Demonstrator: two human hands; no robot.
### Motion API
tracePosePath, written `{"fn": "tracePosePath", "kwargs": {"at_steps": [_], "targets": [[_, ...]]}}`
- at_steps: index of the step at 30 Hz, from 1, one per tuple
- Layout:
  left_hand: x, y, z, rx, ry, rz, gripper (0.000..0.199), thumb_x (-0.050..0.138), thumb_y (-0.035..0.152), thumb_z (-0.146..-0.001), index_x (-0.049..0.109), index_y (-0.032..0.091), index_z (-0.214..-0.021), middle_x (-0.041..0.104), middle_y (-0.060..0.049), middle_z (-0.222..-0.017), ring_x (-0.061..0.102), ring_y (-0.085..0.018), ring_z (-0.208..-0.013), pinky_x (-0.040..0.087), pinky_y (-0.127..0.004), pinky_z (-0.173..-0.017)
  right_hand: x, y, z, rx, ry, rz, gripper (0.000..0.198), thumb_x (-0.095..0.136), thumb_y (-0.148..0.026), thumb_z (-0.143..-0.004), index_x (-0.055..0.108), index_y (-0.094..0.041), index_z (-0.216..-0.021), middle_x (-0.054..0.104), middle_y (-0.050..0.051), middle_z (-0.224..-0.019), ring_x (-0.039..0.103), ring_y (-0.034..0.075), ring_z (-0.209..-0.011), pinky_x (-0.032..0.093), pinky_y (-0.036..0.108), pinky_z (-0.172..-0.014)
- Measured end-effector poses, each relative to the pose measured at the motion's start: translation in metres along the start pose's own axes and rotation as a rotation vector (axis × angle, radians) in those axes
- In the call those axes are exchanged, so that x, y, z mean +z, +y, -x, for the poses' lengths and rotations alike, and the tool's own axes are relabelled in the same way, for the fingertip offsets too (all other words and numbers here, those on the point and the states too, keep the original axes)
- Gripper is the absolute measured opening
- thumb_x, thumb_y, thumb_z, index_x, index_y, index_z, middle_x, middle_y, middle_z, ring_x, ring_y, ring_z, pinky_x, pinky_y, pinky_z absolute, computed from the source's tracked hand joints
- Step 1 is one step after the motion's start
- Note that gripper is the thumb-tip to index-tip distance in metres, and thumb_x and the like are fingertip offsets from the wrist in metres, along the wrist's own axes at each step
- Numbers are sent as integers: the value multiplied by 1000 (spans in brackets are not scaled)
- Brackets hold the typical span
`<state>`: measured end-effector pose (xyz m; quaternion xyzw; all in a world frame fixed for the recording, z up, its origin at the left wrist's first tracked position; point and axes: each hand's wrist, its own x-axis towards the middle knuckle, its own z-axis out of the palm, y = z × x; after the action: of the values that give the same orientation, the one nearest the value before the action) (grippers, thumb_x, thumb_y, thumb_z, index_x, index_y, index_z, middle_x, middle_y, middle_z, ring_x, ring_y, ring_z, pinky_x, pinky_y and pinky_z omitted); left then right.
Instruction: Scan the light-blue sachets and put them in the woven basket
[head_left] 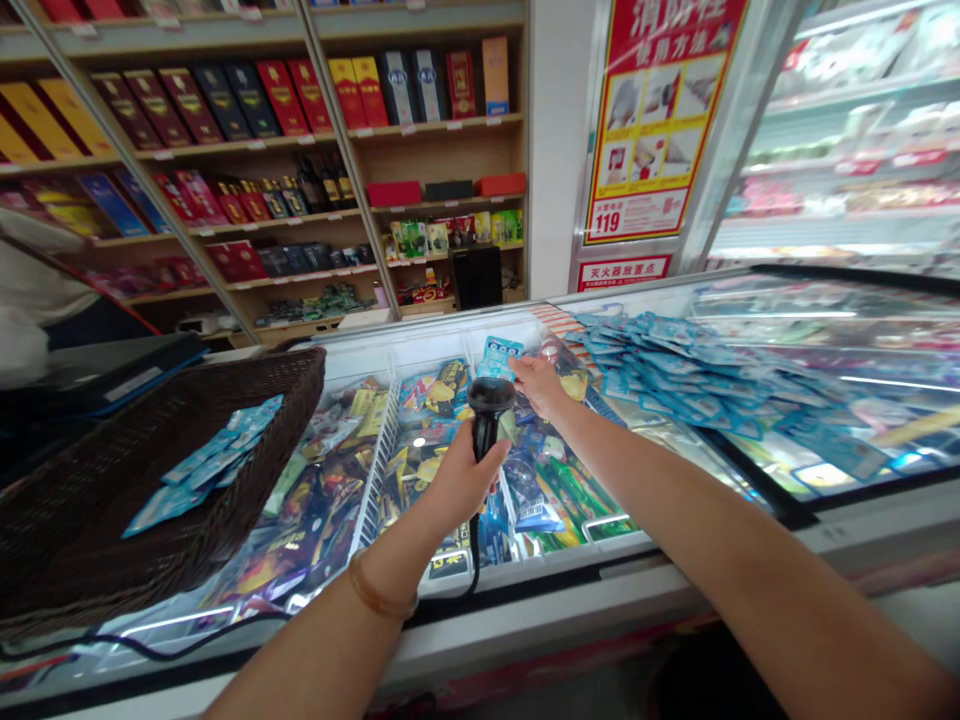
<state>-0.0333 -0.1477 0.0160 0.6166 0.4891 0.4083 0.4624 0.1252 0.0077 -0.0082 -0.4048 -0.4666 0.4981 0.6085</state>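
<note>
My left hand (463,478) is closed around the handle of a black barcode scanner (491,395), whose head points away from me. Just beyond the scanner, my right hand (538,384) pinches a small light-blue packet (501,350) by its right side. The scanner head covers the packet's lower part. Both hands are above the glass top of a chest freezer. A large heap of similar blue packets (675,375) lies to the right on the glass. Several more blue packets (206,465) rest in a dark brown wicker basket (296,400) at the left.
Beneath the glass are frozen goods (420,470) in bags, split by white wire dividers (375,465). The scanner's black cable (475,555) hangs to the freezer's front edge. Shelves of boxed bottles (277,100) and a red poster (645,120) stand behind.
</note>
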Motion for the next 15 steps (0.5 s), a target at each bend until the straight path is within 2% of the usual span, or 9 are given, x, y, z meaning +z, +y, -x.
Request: {"fn": "tracePosePath", "kwargs": {"at_steps": [7, 12, 15], "targets": [[-1, 5, 3, 4, 0, -13, 33, 66, 47, -82, 45, 24, -92, 49, 8, -51, 47, -13, -42, 36, -25, -47, 0, 4, -3, -13, 12, 9, 58, 79, -64, -53, 41, -22, -59, 33, -9, -53, 38, 9, -57, 42, 25, -64], [1, 5, 3, -3, 13, 23, 33, 68, 45, -82, 46, 23, -92, 48, 9, -50, 47, -12, -42, 36, -24, -47, -2, 6, -2, 1, -15, -19, 52, 81, -61, -57, 48, -21, -61, 45, -6, -54, 51, 12, -62, 45, 26, -65], [2, 9, 4, -19, 117, 125, 37, 70, 48, -81, 46, 23, -94, 48, 9, -49, 46, -11, -40, 34, -23, -45, -1, 6, 1, -18, -23, -23, 47, 81, -58, -61, 53, -20, -63, 52, -4, -55, 55, 13, -60, 48, 27, -65]]}}
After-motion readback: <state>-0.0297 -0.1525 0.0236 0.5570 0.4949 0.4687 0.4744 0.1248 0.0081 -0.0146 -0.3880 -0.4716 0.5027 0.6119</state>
